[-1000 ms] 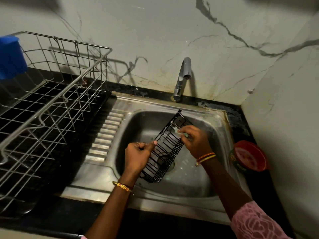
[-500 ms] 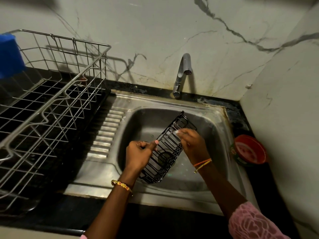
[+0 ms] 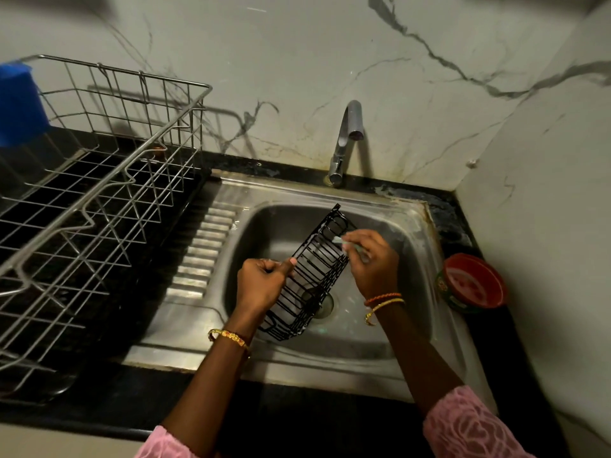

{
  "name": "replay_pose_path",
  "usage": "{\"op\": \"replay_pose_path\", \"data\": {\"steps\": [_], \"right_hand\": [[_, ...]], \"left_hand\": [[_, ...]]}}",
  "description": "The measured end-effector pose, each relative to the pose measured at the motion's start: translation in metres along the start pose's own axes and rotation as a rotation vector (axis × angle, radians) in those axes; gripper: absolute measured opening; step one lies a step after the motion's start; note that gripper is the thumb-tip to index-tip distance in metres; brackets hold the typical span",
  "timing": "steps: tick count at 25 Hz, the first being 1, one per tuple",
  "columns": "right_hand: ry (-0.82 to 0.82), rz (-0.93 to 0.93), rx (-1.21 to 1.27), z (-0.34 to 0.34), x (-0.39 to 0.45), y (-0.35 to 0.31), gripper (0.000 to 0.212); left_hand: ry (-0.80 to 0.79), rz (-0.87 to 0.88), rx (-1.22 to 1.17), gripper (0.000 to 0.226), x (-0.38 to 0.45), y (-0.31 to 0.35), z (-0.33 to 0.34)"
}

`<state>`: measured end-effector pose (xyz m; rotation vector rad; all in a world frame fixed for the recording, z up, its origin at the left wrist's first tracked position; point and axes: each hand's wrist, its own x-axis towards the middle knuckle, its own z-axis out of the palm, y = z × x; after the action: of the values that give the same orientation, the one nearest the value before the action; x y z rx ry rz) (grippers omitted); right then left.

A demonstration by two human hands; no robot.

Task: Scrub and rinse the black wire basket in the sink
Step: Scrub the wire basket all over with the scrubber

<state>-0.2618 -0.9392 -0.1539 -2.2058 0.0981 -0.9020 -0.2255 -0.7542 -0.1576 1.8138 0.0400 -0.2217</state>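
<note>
A long black wire basket [image 3: 314, 269] stands tilted on end inside the steel sink [image 3: 390, 352], its lower end near the drain. My left hand [image 3: 261, 285] grips the basket's left rim, thumb along the wire. My right hand [image 3: 373, 266] pinches a small pale scrubber [image 3: 339, 240] against the basket's upper right side. Most of the scrubber is hidden in my fingers. The tap [image 3: 347, 140] above the sink runs no water.
A large steel dish rack [image 3: 99, 200] fills the black counter to the left, with a blue object [image 3: 18, 104] at its far corner. A red bowl [image 3: 472, 285] sits on the counter right of the sink, against the marble wall.
My right hand has slid the scrubber a little along the basket's upper right side. My left hand keeps the same grip and the basket stays tilted in place.
</note>
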Motion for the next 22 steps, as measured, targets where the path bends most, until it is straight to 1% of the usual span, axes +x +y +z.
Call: {"op": "replay_pose_path", "data": {"steps": [2,4,6,9,12,14,15,16,18,19,20,21,22], "right_hand": [[-0.071,0.087,0.075,0.014,0.008,-0.013,0.013],[-0.131,0.127,0.066,0.031,0.010,-0.020,0.016],[-0.132,0.096,0.027,0.034,0.004,-0.017,0.020],[-0.123,0.041,-0.041,0.015,-0.014,0.002,0.018],[-0.139,0.086,-0.069,0.001,-0.019,0.012,0.015],[-0.196,0.093,-0.045,0.004,-0.010,0.010,0.012],[-0.237,0.145,-0.005,0.005,-0.003,0.008,0.012],[-0.279,0.239,0.047,0.006,0.004,0.006,0.012],[-0.350,0.424,0.131,0.008,0.015,0.007,0.014],[-0.367,0.465,0.143,0.010,0.019,0.006,0.015],[-0.382,0.477,0.144,0.013,0.020,0.005,0.016],[-0.391,0.478,0.131,0.016,0.020,0.001,0.016],[-0.394,0.468,0.107,0.018,0.018,-0.004,0.016]], "left_hand": [[-0.003,0.015,0.029,0.027,-0.001,-0.001,0.003],[-0.005,-0.004,0.024,0.028,-0.001,-0.001,0.007],[0.019,-0.021,0.008,0.029,0.000,-0.002,0.009],[0.026,-0.007,-0.011,0.030,-0.001,-0.003,0.008],[-0.018,0.011,-0.038,0.028,-0.003,0.001,0.010],[-0.026,0.017,-0.059,0.029,-0.003,0.000,0.011],[-0.034,0.010,-0.063,0.029,-0.003,-0.002,0.010],[-0.050,0.000,-0.061,0.030,-0.002,-0.004,0.009],[-0.091,-0.009,0.034,0.032,0.003,-0.008,0.007],[-0.116,-0.002,0.154,0.035,0.008,-0.008,0.010],[-0.145,0.005,0.266,0.038,0.011,-0.004,0.014],[-0.152,0.005,0.320,0.040,0.013,0.001,0.021],[-0.148,0.000,0.317,0.038,0.015,0.008,0.029]]}}
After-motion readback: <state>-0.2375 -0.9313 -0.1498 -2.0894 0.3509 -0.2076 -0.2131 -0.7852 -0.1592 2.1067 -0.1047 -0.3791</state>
